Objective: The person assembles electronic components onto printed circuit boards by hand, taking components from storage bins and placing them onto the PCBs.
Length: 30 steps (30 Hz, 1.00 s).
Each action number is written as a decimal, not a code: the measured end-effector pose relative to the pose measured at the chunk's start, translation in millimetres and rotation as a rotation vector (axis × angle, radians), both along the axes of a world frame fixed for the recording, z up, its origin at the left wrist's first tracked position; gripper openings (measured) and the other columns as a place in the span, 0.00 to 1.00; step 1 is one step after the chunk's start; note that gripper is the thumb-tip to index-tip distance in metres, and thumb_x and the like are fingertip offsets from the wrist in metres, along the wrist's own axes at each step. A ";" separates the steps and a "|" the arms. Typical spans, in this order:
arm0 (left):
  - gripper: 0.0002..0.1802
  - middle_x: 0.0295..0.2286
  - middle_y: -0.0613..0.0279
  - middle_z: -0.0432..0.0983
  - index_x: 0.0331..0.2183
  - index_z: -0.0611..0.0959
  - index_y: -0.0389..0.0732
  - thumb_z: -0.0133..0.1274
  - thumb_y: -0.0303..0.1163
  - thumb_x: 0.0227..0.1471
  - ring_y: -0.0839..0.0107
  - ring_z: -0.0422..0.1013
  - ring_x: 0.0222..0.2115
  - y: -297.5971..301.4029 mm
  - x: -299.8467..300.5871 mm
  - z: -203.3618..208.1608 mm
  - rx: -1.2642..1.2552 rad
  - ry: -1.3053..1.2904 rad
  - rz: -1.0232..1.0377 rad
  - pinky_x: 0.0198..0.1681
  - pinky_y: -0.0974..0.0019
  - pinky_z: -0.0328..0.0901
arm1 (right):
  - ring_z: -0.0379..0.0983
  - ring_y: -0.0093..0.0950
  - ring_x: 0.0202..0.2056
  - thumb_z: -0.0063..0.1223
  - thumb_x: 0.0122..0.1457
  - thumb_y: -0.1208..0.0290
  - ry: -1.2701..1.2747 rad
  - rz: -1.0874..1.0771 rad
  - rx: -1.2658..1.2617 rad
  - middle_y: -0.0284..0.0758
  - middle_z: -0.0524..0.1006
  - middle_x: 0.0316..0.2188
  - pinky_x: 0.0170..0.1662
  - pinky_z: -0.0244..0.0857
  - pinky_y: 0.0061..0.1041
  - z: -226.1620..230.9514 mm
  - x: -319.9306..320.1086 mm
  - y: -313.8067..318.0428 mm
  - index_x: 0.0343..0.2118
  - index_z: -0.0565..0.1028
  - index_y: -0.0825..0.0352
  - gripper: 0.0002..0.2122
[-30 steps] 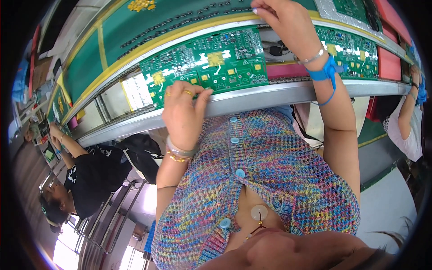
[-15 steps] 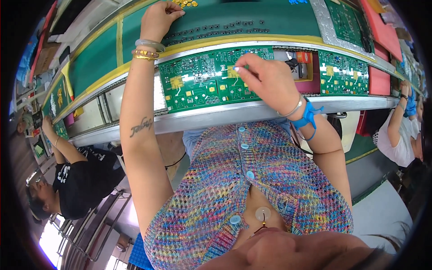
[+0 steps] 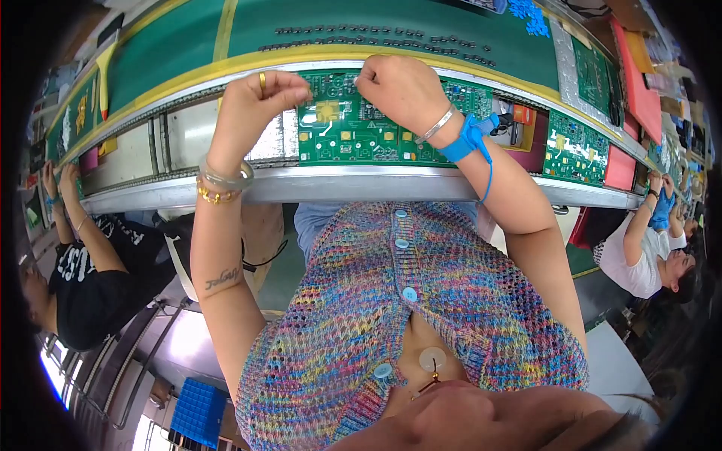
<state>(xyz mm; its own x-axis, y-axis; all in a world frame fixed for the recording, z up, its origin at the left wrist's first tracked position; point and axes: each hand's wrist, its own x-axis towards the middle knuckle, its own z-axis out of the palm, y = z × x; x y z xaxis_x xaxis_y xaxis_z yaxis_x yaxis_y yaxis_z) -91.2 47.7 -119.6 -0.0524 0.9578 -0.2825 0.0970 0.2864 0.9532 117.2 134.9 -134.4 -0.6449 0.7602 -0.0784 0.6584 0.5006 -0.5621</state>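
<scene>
A green circuit board (image 3: 361,147) lies on the metal-edged rail in front of me, with yellow blocks and many small parts on it. My left hand (image 3: 259,109) is over the board's left end, thumb and forefinger pinched together; whatever is between them is too small to name. Above the same board, my right hand (image 3: 402,92) is closed with its fingers curled toward the board's far part. Its fingertips are partly hidden, so I cannot tell what they hold. Rows of small black components (image 3: 376,43) lie on the green mat (image 3: 248,34) beyond.
Another green board (image 3: 575,150) is farther right on the rail (image 3: 361,186), past an opening with an orange box (image 3: 524,116). Blue parts (image 3: 529,16) are heaped at the back right. A yellow-handled tool (image 3: 105,75) lies at left. Co-workers sit on both sides.
My left hand has come back from the yellow parts on the mat to the board's left end. My right hand has moved left and farther over the board. The view has shifted too.
</scene>
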 end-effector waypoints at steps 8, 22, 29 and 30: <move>0.07 0.26 0.64 0.77 0.32 0.79 0.33 0.56 0.26 0.50 0.80 0.71 0.26 -31.0 4.2 -26.4 -0.083 -0.171 0.007 0.32 0.76 0.67 | 0.72 0.42 0.24 0.49 0.49 0.65 -0.109 0.008 0.087 0.41 0.75 0.19 0.29 0.66 0.38 3.9 -4.0 4.1 0.21 0.76 0.65 0.09; 0.08 0.25 0.64 0.77 0.31 0.79 0.32 0.57 0.27 0.50 0.81 0.71 0.27 -29.1 18.3 -24.9 -0.090 -0.142 -0.010 0.33 0.78 0.66 | 0.75 0.34 0.24 0.55 0.49 0.58 -0.259 0.016 0.099 0.36 0.77 0.18 0.30 0.69 0.33 40.3 6.1 27.8 0.21 0.78 0.64 0.13; 0.07 0.25 0.68 0.77 0.30 0.82 0.34 0.58 0.28 0.49 0.83 0.69 0.26 -26.0 54.9 -18.7 -0.088 -0.114 -0.061 0.32 0.78 0.64 | 0.74 0.40 0.30 0.57 0.47 0.69 -0.057 -0.078 0.499 0.40 0.77 0.25 0.35 0.67 0.35 48.3 88.1 138.2 0.31 0.75 0.65 0.08; 0.06 0.25 0.68 0.77 0.30 0.82 0.34 0.58 0.28 0.48 0.84 0.69 0.26 -24.9 62.4 -14.7 -0.081 -0.117 -0.051 0.31 0.78 0.64 | 0.74 0.40 0.31 0.58 0.47 0.68 -0.101 -0.082 0.439 0.40 0.76 0.26 0.36 0.67 0.35 49.1 95.3 146.0 0.32 0.76 0.64 0.10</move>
<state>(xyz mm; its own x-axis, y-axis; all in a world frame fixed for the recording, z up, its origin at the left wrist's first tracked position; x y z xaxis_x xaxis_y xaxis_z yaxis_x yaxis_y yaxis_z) -28.7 22.7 -134.3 0.0334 0.9324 -0.3599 0.0033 0.3600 0.9330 212.4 280.8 -85.3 -0.5869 0.7837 0.2035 0.7463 0.6211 -0.2394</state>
